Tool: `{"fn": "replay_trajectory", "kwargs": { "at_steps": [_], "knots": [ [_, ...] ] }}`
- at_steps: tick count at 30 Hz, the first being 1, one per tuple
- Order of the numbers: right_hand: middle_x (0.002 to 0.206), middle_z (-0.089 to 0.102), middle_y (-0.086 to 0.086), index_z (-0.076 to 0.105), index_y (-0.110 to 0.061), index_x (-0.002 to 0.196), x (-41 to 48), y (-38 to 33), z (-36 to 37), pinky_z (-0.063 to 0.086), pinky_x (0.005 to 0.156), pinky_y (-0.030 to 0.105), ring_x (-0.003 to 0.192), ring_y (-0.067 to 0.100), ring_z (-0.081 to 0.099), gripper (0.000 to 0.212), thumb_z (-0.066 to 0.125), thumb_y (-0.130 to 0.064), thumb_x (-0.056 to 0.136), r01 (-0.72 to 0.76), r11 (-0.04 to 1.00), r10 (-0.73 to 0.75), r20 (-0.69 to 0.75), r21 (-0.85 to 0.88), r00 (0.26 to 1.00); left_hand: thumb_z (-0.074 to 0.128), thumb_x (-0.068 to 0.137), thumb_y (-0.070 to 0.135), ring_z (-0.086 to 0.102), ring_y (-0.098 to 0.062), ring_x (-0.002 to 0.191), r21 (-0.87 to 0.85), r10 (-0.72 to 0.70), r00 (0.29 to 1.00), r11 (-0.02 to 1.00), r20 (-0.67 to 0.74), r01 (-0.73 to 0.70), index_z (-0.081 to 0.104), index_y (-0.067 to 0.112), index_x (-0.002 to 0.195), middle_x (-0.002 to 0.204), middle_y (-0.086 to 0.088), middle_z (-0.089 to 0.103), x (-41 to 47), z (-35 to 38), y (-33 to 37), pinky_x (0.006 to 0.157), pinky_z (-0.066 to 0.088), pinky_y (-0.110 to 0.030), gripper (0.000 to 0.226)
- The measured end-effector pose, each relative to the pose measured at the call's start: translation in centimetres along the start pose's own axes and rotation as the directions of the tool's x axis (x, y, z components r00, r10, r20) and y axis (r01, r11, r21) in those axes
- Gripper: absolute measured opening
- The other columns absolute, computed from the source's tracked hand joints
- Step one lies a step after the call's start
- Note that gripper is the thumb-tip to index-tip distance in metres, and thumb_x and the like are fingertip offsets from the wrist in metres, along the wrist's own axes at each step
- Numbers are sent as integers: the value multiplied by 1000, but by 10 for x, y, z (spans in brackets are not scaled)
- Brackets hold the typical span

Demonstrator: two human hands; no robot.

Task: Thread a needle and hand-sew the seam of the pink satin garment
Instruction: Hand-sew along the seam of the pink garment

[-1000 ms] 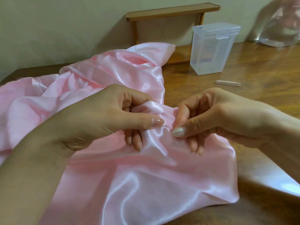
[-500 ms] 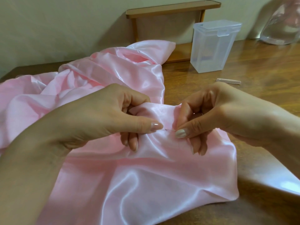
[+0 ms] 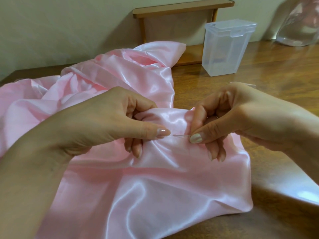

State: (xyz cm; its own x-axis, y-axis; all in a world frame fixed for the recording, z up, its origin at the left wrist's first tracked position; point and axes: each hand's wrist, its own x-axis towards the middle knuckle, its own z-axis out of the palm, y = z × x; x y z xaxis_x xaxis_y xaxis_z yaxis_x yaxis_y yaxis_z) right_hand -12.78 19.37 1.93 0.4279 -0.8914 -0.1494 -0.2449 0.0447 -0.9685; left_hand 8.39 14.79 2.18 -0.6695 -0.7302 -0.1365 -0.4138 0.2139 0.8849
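The pink satin garment (image 3: 138, 187) lies bunched across the wooden table (image 3: 259, 75), its near part spread flat toward me. My left hand (image 3: 110, 125) pinches a raised fold of the satin between thumb and curled fingers. My right hand (image 3: 229, 121) pinches the same fold from the right side, and its thumb and forefinger hold a thin silver needle (image 3: 181, 135). The needle lies level between my two thumb tips, partly pushed into the satin. I cannot make out the thread.
A clear lidded plastic box (image 3: 226, 49) stands at the back right. Behind it a small wooden stand (image 3: 183, 7) leans against the wall. A clear glass vessel (image 3: 300, 25) sits at the far right corner. A thin pale object (image 3: 250, 85) peeks out behind my right hand.
My hands have drawn slightly apart along the fold, so more of the needle shows between my thumbs. The fold is stretched wider and lifted a little.
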Motion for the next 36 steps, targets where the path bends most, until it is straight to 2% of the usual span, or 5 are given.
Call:
{"fn": "replay_trajectory", "kwargs": {
  "at_steps": [11, 18, 23, 28, 36],
  "knots": [
    [45, 58, 14, 68, 5, 59, 1, 2, -4, 47, 39, 19, 35, 17, 57, 2, 69, 5, 58, -17, 996, 13, 52, 85, 999, 76, 56, 31, 56, -11, 37, -5, 13, 1000, 1000, 10, -13, 71, -3, 83, 63, -26, 62, 0, -1, -1, 40, 44, -16, 44],
    [46, 57, 16, 66, 10, 61, 0, 0, -2, 47, 40, 20, 36, 18, 57, 14, 77, 9, 51, -26, 999, 25, 36, 27, 999, 76, 55, 31, 56, -10, 36, -14, 11, 1000, 1000, 19, -11, 71, -2, 83, 62, -22, 63, 0, 0, 1, 40, 43, -15, 44],
    [45, 57, 17, 62, 16, 63, 0, -2, 0, 46, 38, 21, 35, 19, 55, 19, 70, 3, 51, -37, 999, 38, -16, 29, 999, 82, 59, 18, 55, -10, 35, 15, 2, 1000, 1000, 9, -2, 70, -5, 82, 60, -19, 62, 0, 2, 2, 39, 42, -15, 35],
    [46, 57, 19, 62, 17, 62, 2, -2, 3, 46, 38, 21, 35, 20, 56, 20, 70, 3, 49, -46, 999, 47, -69, 20, 997, 76, 55, 33, 57, -10, 37, -7, 16, 1000, 1000, 1, -16, 70, -2, 77, 60, -20, 62, 1, 2, 0, 40, 43, -15, 41],
    [45, 56, 22, 63, 15, 61, 2, -2, 4, 46, 38, 22, 34, 22, 55, 18, 69, 3, 49, -71, 997, 72, -86, 14, 994, 77, 55, 33, 58, -10, 38, 1, 1, 1000, 1000, 0, -1, 68, -6, 79, 61, -25, 62, 1, 2, 0, 40, 44, -15, 47]
  ]
}}
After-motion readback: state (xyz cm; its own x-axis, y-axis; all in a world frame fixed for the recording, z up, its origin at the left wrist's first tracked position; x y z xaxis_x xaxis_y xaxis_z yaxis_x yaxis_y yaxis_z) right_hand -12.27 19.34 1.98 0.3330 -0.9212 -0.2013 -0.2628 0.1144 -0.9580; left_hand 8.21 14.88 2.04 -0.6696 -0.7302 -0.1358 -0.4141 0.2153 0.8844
